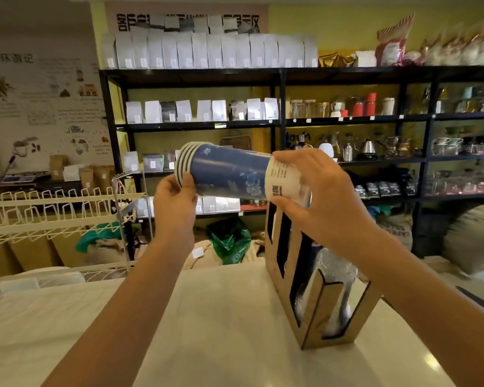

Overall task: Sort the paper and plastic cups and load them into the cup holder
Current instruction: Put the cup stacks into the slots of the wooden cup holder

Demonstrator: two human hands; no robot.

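I hold a nested stack of blue paper cups (229, 171) lying sideways in the air above the counter, rims to the left, white base end with a barcode to the right. My left hand (175, 202) grips the rim end from below. My right hand (316, 188) wraps the white base end. Just below my right hand stands the brown cardboard cup holder (313, 300) with tall slotted compartments. Clear plastic cups (334, 272) show inside its nearest compartment.
The holder stands on a white counter (207, 317). A white wire rack (56, 216) is at the left edge. Behind the counter are dark shelves (280, 121) with coffee bags and kettles, and sacks and a green bag (229, 241) on the floor.
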